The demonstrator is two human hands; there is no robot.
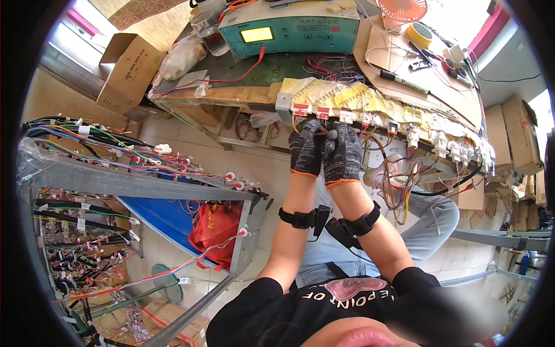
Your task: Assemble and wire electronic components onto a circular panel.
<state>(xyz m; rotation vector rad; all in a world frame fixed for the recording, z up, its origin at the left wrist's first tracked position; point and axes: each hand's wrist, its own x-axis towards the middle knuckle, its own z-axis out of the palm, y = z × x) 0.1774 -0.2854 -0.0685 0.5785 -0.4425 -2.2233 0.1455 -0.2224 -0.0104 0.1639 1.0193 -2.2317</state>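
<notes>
My left hand (305, 149) and my right hand (343, 151), in dark grey knitted gloves with orange cuffs, are side by side at the bench's front edge. Their fingers are closed and nearly touching, around thin wires (321, 132) that show between them. The fingertips hide most of what they grip. Just above them are two red-and-white connector sockets (300, 110) and a white connector (347, 117), part of a row fixed along a board covered in yellowed tape (329, 95). Brown and yellow wires (396, 188) dangle from the row to the right of my right hand.
On the bench stand a teal tester (289, 34) with a lit display, a marker (404, 82), a tape roll (420, 34) and a small orange fan (403, 10). At left, a metal rack (144, 180) carries many wire bundles. A red bag (217, 234) lies on a blue panel.
</notes>
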